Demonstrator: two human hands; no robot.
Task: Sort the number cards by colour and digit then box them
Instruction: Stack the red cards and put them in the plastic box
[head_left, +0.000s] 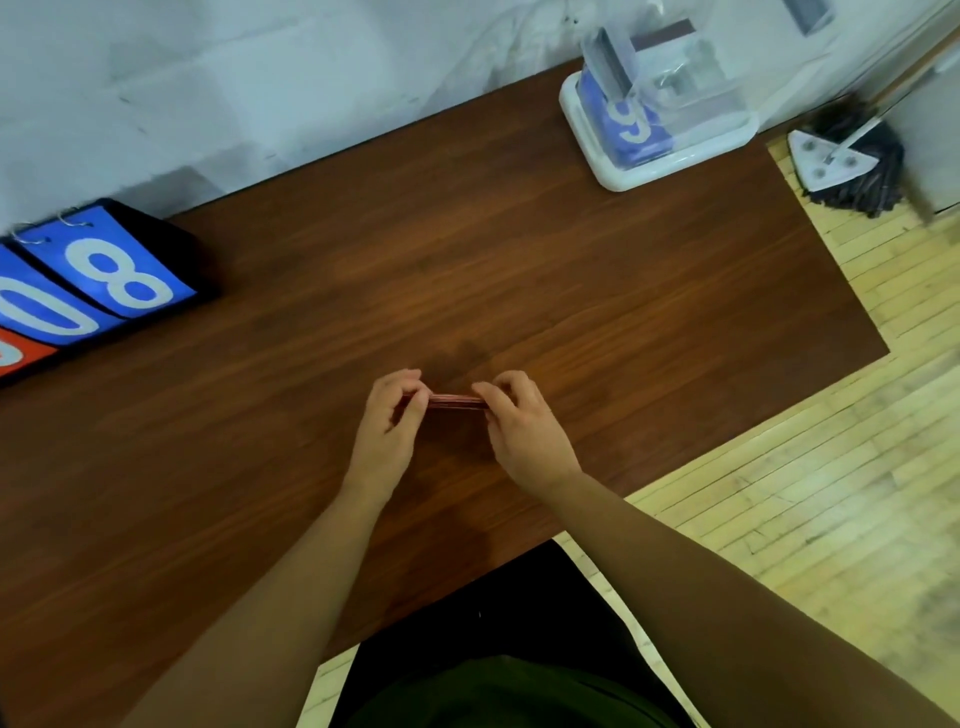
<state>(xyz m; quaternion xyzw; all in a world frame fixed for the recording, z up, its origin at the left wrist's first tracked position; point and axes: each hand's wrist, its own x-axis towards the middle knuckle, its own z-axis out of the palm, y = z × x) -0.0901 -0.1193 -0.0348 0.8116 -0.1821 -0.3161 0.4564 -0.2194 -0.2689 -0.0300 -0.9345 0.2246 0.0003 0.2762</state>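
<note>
A thin stack of red number cards (455, 400) is held edge-on above the middle of the brown table (597, 291). My left hand (390, 415) pinches its left end and my right hand (519, 421) pinches its right end. The card faces are hidden. At the back right stands a clear plastic box (657, 111) with a white rim, and a blue card showing 9 (631, 122) lies inside it.
A flip scoreboard (93, 280) with blue cards reading 0 and 8 and a red card below stands at the table's left edge. A mop head (852, 161) lies on the wooden floor beyond the table's right corner. A pale wall runs behind the table.
</note>
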